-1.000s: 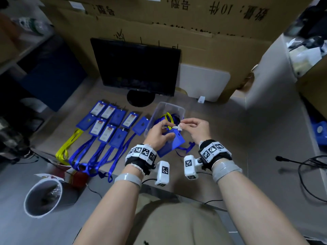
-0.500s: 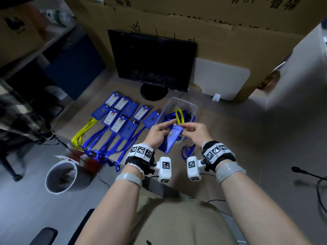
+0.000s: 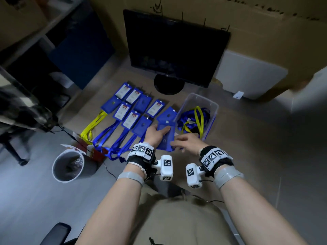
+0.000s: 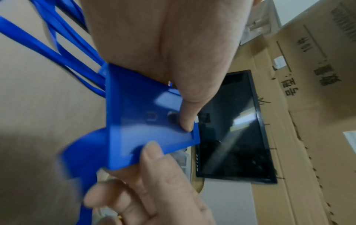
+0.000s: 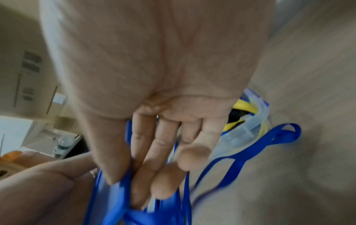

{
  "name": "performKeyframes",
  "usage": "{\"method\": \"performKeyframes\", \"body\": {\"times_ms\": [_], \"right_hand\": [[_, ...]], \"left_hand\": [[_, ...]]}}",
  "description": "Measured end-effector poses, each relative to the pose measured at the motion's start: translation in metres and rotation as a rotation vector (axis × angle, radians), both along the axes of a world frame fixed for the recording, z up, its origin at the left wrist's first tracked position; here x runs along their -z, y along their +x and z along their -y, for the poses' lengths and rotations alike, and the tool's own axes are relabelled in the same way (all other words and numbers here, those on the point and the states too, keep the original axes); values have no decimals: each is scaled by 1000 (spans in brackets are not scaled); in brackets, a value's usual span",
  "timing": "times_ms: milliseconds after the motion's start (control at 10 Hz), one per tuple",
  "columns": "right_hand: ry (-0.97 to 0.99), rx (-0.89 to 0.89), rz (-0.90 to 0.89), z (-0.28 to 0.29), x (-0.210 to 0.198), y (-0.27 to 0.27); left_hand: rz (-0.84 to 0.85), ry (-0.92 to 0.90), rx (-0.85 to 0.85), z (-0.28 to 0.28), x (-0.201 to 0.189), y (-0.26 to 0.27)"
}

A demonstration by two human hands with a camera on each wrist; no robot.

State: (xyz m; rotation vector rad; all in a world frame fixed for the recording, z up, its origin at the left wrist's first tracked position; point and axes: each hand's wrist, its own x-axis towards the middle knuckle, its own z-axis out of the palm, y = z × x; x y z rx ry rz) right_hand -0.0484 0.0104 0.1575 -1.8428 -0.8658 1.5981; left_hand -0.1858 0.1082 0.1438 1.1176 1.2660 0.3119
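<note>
Head view — nine badge holders (image 3: 131, 119) laid out; tenth (image 3: 165, 137) in left grip (image 3: 155, 135), right grip (image 3: 187, 142).

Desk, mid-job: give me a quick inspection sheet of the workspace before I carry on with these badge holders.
Surface: tan desk, its right part in shadow.
Job's things: blue badge holder in hand at the end of the laid-out holders. Clear box beside it holds blue and yellow lanyards.
Clutter: small white tag near the monitor.
Grippers: left hand grips the badge holder, thumb on its face. Right hand pinches its blue strap.
Cables: thin black wire running off the desk's left edge. Camera wires hang from the wrists.
Surroundings: dark monitor, cardboard boxes behind it, waste bin on the floor.
</note>
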Motion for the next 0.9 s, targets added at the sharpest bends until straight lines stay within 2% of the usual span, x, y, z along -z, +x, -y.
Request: {"method": "performKeyframes", "body": {"times_ms": [100, 200, 300, 400, 500, 600, 700, 900], "right_hand": [[-19, 48, -52, -25, 14, -23], [-52, 180, -49, -53, 25, -42], [-49, 245, 178, -79, 41, -52], [-107, 321, 255, -97, 64, -60], [-261, 333, 211, -107, 92, -72], [-363, 405, 59, -114, 113, -89], [-390, 463, -1, -119, 125, -100], [-359, 515, 163, -112, 142, -95]], "left_hand": [[-26, -35, 14, -20, 13, -23], [122, -299, -34, -35, 21, -47], [129, -381, 14, -47, 29, -70], [1, -395, 170, -56, 41, -88], [-38, -441, 277, -66, 56, -109], [-144, -468, 303, -76, 61, -124], [-196, -488, 310, -82, 69, -137], [-357, -434, 399, -79, 83, -146]]}}
